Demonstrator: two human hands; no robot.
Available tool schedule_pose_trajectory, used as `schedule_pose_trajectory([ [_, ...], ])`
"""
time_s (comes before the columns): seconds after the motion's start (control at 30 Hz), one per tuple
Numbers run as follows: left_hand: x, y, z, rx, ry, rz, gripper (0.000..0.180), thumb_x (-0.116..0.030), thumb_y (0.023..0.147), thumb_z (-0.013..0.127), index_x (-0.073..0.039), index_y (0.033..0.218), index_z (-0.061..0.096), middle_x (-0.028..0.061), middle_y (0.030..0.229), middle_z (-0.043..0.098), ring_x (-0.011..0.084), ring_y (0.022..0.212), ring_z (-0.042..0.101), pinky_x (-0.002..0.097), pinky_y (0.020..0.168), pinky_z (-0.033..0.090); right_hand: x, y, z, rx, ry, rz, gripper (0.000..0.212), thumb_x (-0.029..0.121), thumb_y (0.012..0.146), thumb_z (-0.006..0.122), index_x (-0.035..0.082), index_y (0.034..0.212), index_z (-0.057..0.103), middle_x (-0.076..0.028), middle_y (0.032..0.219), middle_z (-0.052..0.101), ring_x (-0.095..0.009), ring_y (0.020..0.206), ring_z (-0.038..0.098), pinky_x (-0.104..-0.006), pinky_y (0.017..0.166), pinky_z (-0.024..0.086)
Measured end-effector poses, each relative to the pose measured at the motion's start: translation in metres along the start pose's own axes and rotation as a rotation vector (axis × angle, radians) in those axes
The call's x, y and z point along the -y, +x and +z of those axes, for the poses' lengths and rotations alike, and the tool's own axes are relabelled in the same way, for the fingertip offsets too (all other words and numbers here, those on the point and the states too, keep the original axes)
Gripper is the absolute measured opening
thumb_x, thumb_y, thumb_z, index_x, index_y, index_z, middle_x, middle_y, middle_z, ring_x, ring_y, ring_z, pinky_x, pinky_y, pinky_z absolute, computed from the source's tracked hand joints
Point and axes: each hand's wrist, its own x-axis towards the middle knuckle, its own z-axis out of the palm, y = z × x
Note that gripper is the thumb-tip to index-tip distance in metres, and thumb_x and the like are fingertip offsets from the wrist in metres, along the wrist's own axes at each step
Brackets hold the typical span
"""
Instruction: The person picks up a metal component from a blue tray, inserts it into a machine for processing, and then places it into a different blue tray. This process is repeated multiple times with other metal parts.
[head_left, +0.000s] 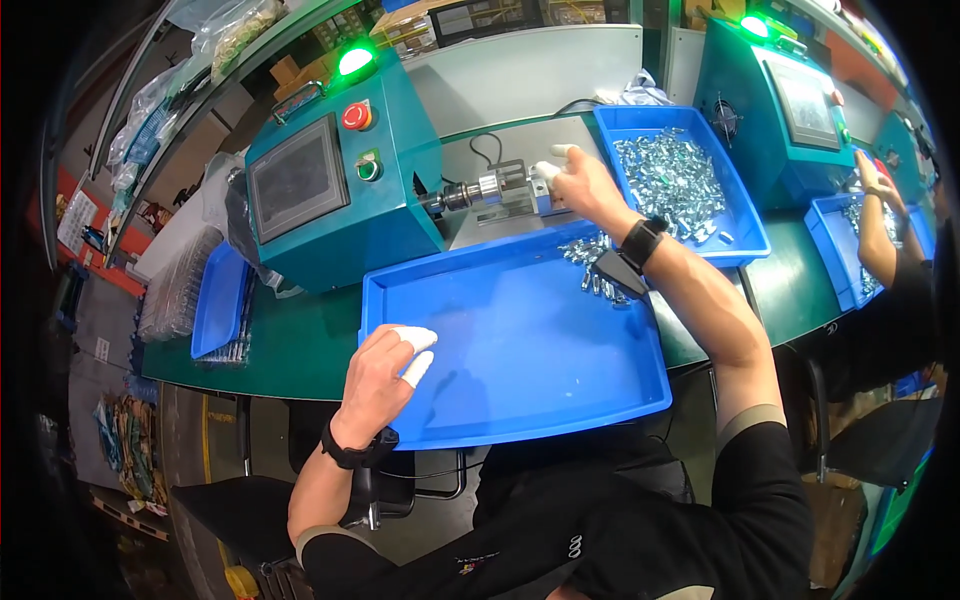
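My left hand (380, 375) hovers above the left side of a large blue tray (500, 340). White covers sit on its thumb and index finger; those tips stand apart, nothing visible between them, while the other fingers curl. My right hand (588, 190), also with white-covered fingertips, reaches to a metal fixture block (545, 192) on the machine. Its thumb touches or nearly touches the block, and its index tip is apart. Facing the block is a drill-type chuck (460, 195) on a teal machine (390, 240). Small shiny metal parts (592, 262) lie in the tray's far right corner.
A blue bin (735, 225) full of similar metal parts stands right of the fixture. A dark wedge-shaped piece (620, 272) rests by the tray's parts. The machine carries a screen (298, 180) and red stop button (356, 115). At far right, a person's arm (880, 225) works beside another machine.
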Motion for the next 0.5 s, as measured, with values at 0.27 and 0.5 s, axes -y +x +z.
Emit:
schedule_pose_trajectory([
  [0.27,-0.02,0.035,0.014,0.095,-0.066,0.139,0.024,-0.002,0.084,0.08,-0.005,0.108,0.077,0.0112,0.107,0.076,0.0315,0.1,0.07,0.0394,0.086,0.057,0.029,0.017,0.007,0.025,-0.811,-0.288,0.058,0.034,0.091,0.073,-0.002,0.135,0.061,-0.021,0.083,0.074,-0.039,0.083,0.074,-0.0487,0.078,0.058],
  [0.5,-0.034,0.077,0.06,0.204,-0.19,0.194,0.021,-0.009,0.088,0.079,-0.006,0.109,0.076,0.0122,0.103,0.075,0.0332,0.098,0.068,0.0415,0.087,0.056,0.016,-0.006,-0.04,-0.056,-0.713,-0.256,0.052,0.03,0.091,0.071,0.002,0.134,0.063,-0.022,0.094,0.075,-0.041,0.096,0.073,-0.0519,0.086,0.057],
])
